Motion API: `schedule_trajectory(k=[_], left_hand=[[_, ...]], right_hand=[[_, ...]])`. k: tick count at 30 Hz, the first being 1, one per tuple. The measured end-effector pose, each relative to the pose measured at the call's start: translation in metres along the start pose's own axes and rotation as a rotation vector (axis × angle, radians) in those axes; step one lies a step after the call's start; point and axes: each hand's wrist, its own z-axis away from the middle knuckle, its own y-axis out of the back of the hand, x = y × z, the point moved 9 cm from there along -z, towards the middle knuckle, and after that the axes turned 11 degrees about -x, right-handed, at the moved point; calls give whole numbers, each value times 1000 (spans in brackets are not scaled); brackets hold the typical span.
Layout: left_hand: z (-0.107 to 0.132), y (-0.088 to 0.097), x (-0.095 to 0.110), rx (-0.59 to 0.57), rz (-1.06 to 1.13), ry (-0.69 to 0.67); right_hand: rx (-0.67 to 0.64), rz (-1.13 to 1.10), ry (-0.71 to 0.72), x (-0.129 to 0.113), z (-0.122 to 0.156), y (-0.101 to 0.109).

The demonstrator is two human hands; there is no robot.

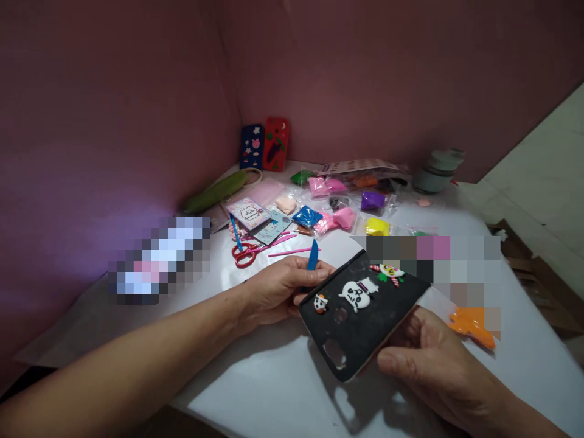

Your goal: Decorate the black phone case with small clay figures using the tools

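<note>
A black phone case [365, 319] is tilted above the white table [274, 389], decorated with small clay figures: a white skull-like face, a small orange-and-white one and a striped one. My right hand [433, 365] grips the case from below at its right edge. My left hand [278, 289] touches the case's left edge and pinches a blue plastic modelling tool [312, 255] that sticks up between the fingers.
Bags of coloured clay [340, 204] lie at the back with red scissors [244, 252], pink sticks and sticker cards. Two decorated cases [267, 145] lean against the pink wall. A grey container [435, 170] stands back right; an orange clay piece [472, 322] lies right.
</note>
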Motion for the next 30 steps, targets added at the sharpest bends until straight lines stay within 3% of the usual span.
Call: schedule_trajectory(k=[3, 8, 10, 15, 19, 24, 27, 30], left_hand=[[-1, 1, 0, -3, 33, 4], [0, 0, -1, -24, 102, 32], [1, 0, 0, -38, 119, 48], [4, -1, 0, -78, 134, 83], [5, -6, -4, -126, 116, 137], [5, -12, -5, -166, 114, 161], [4, -10, -4, -130, 139, 155], [3, 0, -2, -12, 158, 149]], right_hand=[[18, 7, -17, 1, 1, -1], [354, -179, 52, -1, 13, 28], [418, -299, 56, 0, 16, 41], [392, -500, -32, 5, 15, 53], [339, -607, -168, 12, 17, 36], [376, -582, -234, 12, 22, 21], [362, -577, -230, 11, 21, 17], [370, -577, -205, 9, 20, 20]])
